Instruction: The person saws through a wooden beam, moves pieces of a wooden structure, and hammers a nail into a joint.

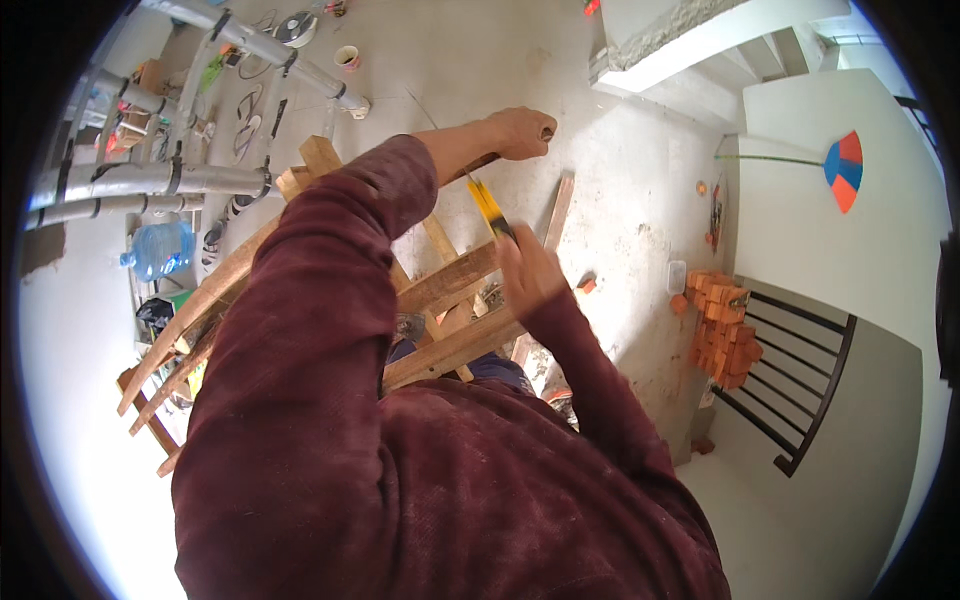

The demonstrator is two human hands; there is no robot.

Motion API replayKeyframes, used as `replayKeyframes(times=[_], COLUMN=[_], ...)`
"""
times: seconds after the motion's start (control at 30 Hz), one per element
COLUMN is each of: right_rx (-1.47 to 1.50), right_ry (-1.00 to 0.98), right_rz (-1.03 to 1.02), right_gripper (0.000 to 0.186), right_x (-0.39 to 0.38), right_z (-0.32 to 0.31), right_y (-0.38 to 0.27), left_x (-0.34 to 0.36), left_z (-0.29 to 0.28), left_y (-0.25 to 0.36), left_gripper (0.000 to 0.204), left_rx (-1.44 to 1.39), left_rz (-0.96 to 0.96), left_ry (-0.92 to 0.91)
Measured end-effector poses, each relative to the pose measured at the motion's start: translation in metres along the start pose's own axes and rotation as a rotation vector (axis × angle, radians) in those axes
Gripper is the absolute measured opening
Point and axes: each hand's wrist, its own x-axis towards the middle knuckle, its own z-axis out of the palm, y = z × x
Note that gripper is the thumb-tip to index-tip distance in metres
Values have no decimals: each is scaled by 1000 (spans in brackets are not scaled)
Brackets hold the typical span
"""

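Observation:
My right hand (530,272) is closed on the handle of a handsaw (489,207), a yellow-and-black tool. Its thin blade, seen nearly edge-on, runs up and left beneath my left forearm and shows again beyond it. Far ahead, my left hand (522,133) is closed in a fist, and what it grips is mostly hidden. A dark brown edge shows under that wrist, close to the saw. Below both hands lie wooden boards (450,345), crossing one another in front of my body. My left sleeve hides part of this wood.
Metal scaffolding (170,180) stands at the left, above a blue water jug (162,250). A paper cup (348,57) and sandals (247,125) are on the floor. To the right are stacked orange bricks (725,330), a black railing (800,370) and a loose timber (560,210).

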Motion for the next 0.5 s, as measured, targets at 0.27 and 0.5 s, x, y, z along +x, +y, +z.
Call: replayKeyframes(times=[0.27,0.5], right_rx=[312,169], right_ry=[-278,-118], right_rz=[566,340], right_gripper=[26,15], right_x=[-110,43], right_z=[-114,5], right_y=[-68,16], left_x=[-23,10], left_z=[-7,-8], left_y=[-5,16], left_gripper=[23,27], left_rx=[-131,-42], left_rz=[53,113], left_ry=[72,-2])
